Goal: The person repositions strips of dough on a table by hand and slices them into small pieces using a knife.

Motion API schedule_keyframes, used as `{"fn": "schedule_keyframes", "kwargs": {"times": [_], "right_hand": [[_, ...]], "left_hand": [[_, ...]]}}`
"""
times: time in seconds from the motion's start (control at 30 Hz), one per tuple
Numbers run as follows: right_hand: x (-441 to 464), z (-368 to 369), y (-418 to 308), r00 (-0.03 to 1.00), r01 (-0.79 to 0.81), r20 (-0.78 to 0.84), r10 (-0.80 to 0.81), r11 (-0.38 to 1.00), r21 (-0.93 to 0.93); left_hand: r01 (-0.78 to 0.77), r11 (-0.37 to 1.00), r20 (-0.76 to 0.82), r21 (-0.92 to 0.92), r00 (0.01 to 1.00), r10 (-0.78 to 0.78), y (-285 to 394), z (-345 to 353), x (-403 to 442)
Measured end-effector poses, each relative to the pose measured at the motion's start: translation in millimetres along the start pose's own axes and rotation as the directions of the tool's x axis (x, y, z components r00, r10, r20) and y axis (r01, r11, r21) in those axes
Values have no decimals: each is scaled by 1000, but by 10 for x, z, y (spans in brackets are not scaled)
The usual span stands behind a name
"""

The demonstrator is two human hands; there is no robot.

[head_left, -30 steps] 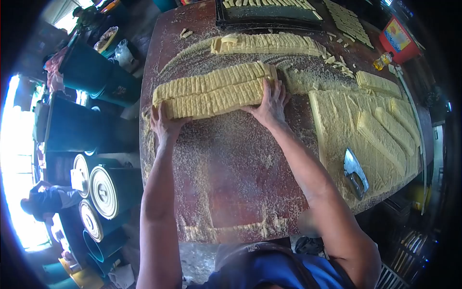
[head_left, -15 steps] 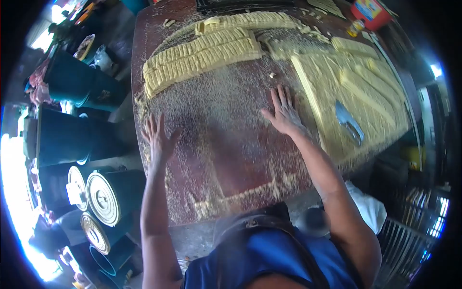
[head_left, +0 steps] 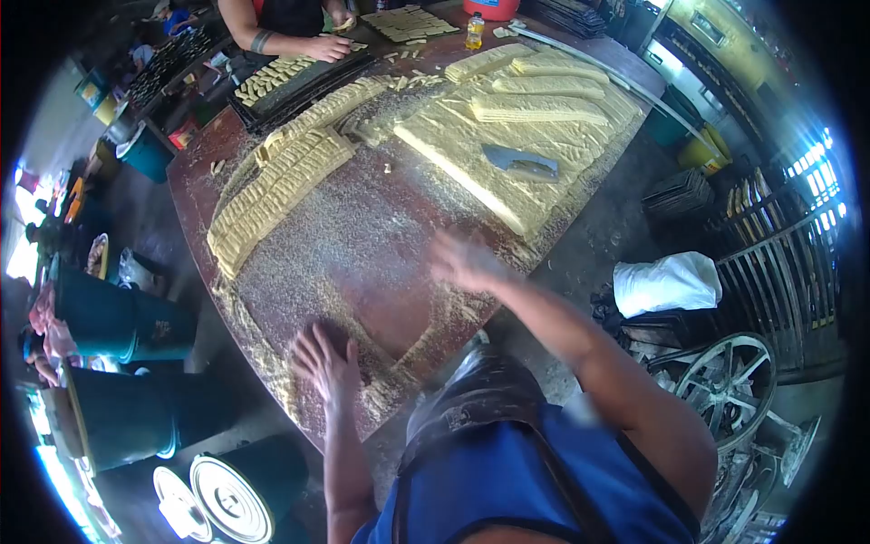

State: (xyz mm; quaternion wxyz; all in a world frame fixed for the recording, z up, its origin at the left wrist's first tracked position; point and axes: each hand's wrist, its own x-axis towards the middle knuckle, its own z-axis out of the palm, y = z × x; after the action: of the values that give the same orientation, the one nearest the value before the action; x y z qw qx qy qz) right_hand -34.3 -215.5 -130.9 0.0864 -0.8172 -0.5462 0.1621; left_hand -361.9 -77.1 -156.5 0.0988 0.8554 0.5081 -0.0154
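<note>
My left hand (head_left: pixel 324 363) rests on the floury red-brown table (head_left: pixel 390 322) near its front left edge, fingers spread, holding nothing. Over the right part of the table is my right hand (head_left: pixel 467 261), smeared by motion, its fingers stretched out with nothing in them. Loose flour and crumbs lie around both hands. Beyond my right hand is a thick pale dough slab (head_left: pixel 444 131), with a metal dough scraper (head_left: pixel 521 163) lying on it and several long dough strips (head_left: pixel 539 109) at its far side. To the left sits a row of cut dough (head_left: pixel 281 195).
Across the table a co-worker's hands (head_left: pixel 331 45) are over a dark tray (head_left: pixel 263 104) of dough pieces. A small yellow bottle (head_left: pixel 474 32) stands beside a red tub (head_left: pixel 489 7). Dark bins (head_left: pixel 127 313) line the left; a spoked wheel (head_left: pixel 728 390) stands at right.
My view has turned, bringing the co-worker and the wheel into sight. My hands have come nearer my body across the floury surface; both were spread flat before.
</note>
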Motion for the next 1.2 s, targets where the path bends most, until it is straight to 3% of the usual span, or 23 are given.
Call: {"fn": "schedule_keyframes", "kwargs": {"times": [0.03, 0.1, 0.17, 0.3, 0.37, 0.4, 0.47, 0.53, 0.6, 0.63, 0.67, 0.7, 0.73, 0.77, 0.8, 0.83, 0.87, 0.9, 0.93, 1.03, 1.07, 1.17, 1.2], "right_hand": [[132, -342, 69, 974, -200, 146, 170, 954, 222], [284, -545, 547, 960, -155, -186, 208, 951, 266], [348, -636, 1179, 849, -201, -514, 119, 974, -108], [178, -712, 2024, 824, -318, -521, 221, 942, -105], [250, -914, 2316, 924, -181, -349, 156, 983, -40], [269, -1028, 2402, 942, -165, -306, 138, 984, -64], [253, -973, 2625, 932, -156, -341, 127, 986, -59], [196, -994, 2735, 904, -90, -424, 59, 994, -54], [-117, -1081, 2496, 871, -29, -456, 180, 948, 318], [-336, -1092, 2343, 832, 32, -506, 226, 892, 451], [-531, -919, 2290, 824, -96, -206, 527, 488, 867], [-749, -825, 2304, 914, -59, 104, 392, -123, 991], [-968, -734, 2320, 892, -163, 400, 210, -676, 719], [-1100, -618, 2249, 964, -58, 138, 227, -329, 943], [-1236, -507, 2173, 965, 126, -134, 226, 53, 991], [-1169, -313, 2223, 946, 169, -313, 83, 699, 695], [-1092, -234, 2124, 939, 164, -328, 101, 706, 689], [-954, -170, 2022, 922, 75, -57, 382, -31, 997], [-874, -165, 1946, 879, 71, 320, 353, -761, 645], [-772, -296, 1819, 825, 1, 375, 423, -664, 748], [-634, -331, 1798, 715, -120, 520, 467, -651, 750], [-591, -217, 1699, 758, -100, 361, 542, -451, 887], [-568, -837, 1373, 669, -144, 365, 648, -369, 918]], "left_hand": [[-49, 997, 25, -64, 998, 51, 35, 17, 242], [-72, 990, -19, -124, 997, 71, 179, -22, 504], [-100, 977, -66, -190, 994, 88, 448, -51, 701], [-298, 938, 26, -178, 951, 307, 1358, 206, 700], [-504, 830, -30, -239, 858, 513, 1935, 204, 840], [-499, 834, -21, -236, 860, 509, 2165, 213, 1043], [-339, 621, -29, -707, 891, 452, 2607, 302, 1360], [-246, 605, -97, -757, 959, 267, 3020, 233, 1723], [-108, 337, -75, -935, 991, 109, 3150, 402, 2231], [90, 70, 97, -993, 989, 114, 3035, 669, 2610], [297, -198, 260, -934, 946, 192, 2926, 915, 3030], [432, -342, 385, -835, 901, 197, 2908, 1019, 3305], [401, -343, 349, -849, 914, 206, 2903, 1061, 3541], [382, -290, 374, -877, 923, 84, 3219, 645, 3429], [404, -247, 388, -881, 915, 114, 3282, 589, 3524], [397, -206, 388, -895, 918, 84, 3419, 495, 3520], [384, -164, 384, -909, 923, 37, 3485, 416, 3513], [381, -160, 378, -910, 924, 54, 3547, 427, 3574], [433, -150, 434, -889, 900, 28, 3544, 480, 3660], [519, -201, 532, -831, 847, -8, 3542, 516, 3851], [561, -231, 562, -795, 824, 68, 3545, 543, 3885], [664, -218, 620, -715, 746, 243, 3457, 579, 4022], [703, -190, 653, -685, 709, 267, 3528, 519, 4007]]}}
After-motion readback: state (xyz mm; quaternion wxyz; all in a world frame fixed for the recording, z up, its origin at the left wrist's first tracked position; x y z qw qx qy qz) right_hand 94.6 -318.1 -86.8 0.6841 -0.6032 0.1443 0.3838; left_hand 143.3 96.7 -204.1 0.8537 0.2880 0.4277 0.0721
